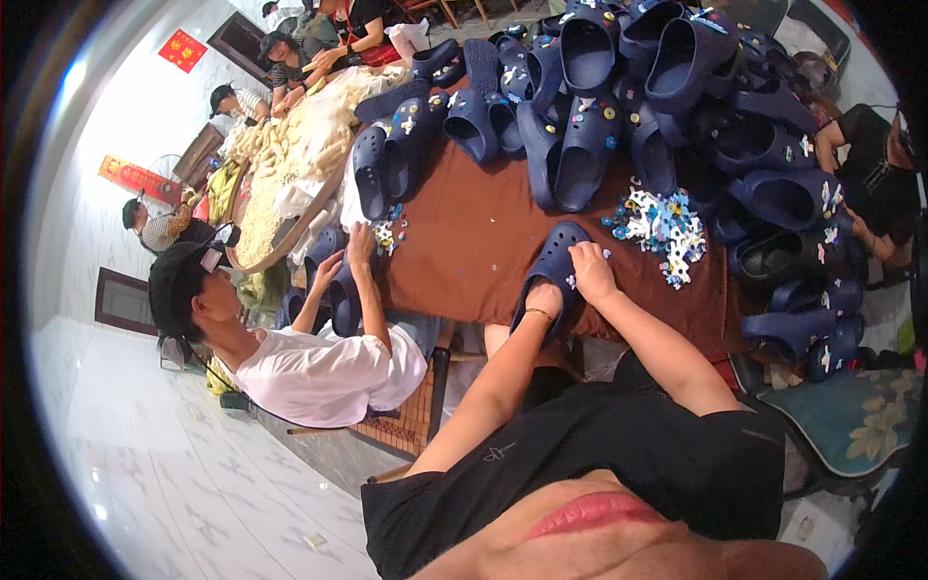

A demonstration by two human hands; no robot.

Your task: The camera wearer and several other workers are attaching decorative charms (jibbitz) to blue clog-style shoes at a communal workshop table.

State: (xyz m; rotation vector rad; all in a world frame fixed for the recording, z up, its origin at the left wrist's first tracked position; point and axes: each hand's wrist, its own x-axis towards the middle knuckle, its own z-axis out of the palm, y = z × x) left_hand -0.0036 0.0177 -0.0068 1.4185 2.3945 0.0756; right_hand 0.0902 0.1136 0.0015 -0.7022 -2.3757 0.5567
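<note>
**Both hands on a navy clog at the bench's near edge**

A navy clog [553, 266] lies on the brown-covered bench [474, 242], at its near edge, toe pointing to about 1 o'clock. The left hand [541, 302] wraps the heel end from below, its grip closed around the shoe. The right hand [590, 271] rests on the upper at the clog's 3 o'clock side, fingers curled and pressing down; whether they pinch something small cannot be told.

Just beyond, at about 1 o'clock from the clog, sits a heap of small colourful charms [662, 227]. A big pile of navy clogs [628, 87] fills the far part of the bench from 12 to 3 o'clock.

At 9 o'clock a person in a white shirt [319, 372] sits beside the bench, handling another dark clog [343, 290]. Further people sit far off at 10 to 11 o'clock.
</note>
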